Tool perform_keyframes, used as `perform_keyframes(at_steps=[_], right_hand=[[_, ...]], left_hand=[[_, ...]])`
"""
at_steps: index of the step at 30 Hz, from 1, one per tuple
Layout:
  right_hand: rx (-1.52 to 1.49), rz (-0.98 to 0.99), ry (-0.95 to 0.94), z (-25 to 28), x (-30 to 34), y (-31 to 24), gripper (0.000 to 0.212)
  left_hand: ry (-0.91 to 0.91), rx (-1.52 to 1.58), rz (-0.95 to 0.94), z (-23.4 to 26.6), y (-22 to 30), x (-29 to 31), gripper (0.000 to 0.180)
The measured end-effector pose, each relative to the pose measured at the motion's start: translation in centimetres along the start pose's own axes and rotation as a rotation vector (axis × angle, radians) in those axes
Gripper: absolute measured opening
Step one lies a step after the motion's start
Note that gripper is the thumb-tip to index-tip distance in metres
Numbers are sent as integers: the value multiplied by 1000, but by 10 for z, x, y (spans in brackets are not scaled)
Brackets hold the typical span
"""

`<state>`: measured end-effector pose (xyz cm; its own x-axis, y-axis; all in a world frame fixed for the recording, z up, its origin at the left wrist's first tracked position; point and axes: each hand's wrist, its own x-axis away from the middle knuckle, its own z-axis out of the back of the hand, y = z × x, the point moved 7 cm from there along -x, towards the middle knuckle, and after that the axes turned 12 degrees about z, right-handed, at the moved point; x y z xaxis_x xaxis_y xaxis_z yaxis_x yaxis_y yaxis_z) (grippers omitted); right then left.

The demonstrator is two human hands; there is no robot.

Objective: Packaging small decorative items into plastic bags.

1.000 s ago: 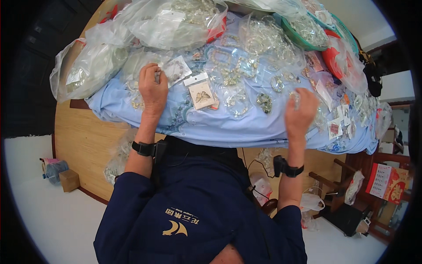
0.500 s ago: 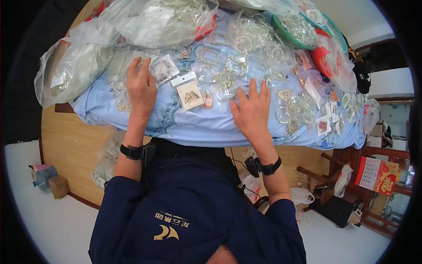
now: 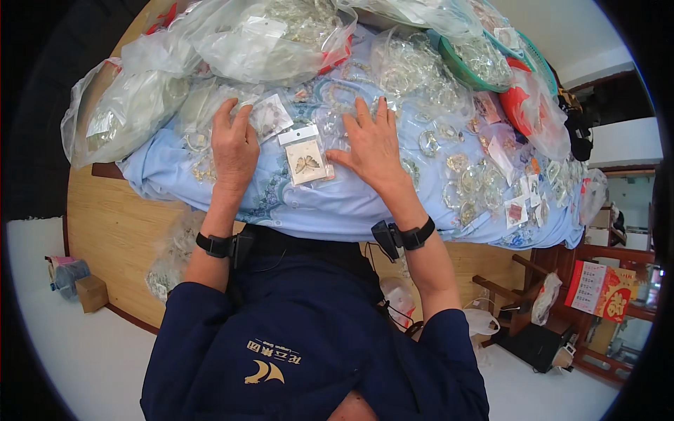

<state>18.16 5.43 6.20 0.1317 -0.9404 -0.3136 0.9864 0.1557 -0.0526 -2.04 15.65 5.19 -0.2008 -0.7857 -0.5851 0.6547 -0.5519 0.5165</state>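
I'm on the head feed, clock centred on the clear plastic packet with a white header and a square cream butterfly card (image 3: pixel 306 163), 12 at the far side. Packet lies flat near the front edge of the light blue patterned tablecloth (image 3: pixel 302 210), header toward 12.

Right hand (image 3: pixel 372 147) at 3 o'clock: fingers spread, palm down, thumb stretched toward the packet's right edge; can't tell if the thumb touches it. Fingertips reach over clear bagged jewellery; I can't make out which pieces they contact.

Left hand (image 3: pixel 235 149) at 9: palm down, fingers loosely apart and slightly bent, tips by a rumpled clear bag. Can't tell if anything is under them.

Just off the left fingers, at 11, a clear packet with a greyish white card (image 3: pixel 272 116). Large stuffed translucent bag (image 3: pixel 274 49) farther out, between 11 and 12; bulging pale bag (image 3: pixel 133 112) between 9 and 10. Green plastic basket (image 3: pixel 449 62) full of clear packets at 2. Clear and gold ring-shaped pieces (image 3: pixel 477 179) clustered at 3, beyond the right hand
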Motion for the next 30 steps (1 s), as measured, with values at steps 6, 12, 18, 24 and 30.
perform_keyframes(at_steps=[6, 12, 18, 24, 30], right_hand=[[29, -35, 17, -11, -3, 7, 51], [119, -98, -85, -14, -12, 3, 51], [124, -98, -91, -22, -18, -6, 36], [269, -56, -6, -10, -11, -19, 15], [121, -75, 143, 7, -2, -12, 9]], left_hand=[[-14, 9, 16, -1, 3, -1, 31], [-34, -15, 25, -5, -10, 4, 27], [-62, -25, -6, -2, -1, 3, 27], [-60, -25, -20, -5, 1, 2, 26], [-63, -36, 4, -5, 1, 1, 25]])
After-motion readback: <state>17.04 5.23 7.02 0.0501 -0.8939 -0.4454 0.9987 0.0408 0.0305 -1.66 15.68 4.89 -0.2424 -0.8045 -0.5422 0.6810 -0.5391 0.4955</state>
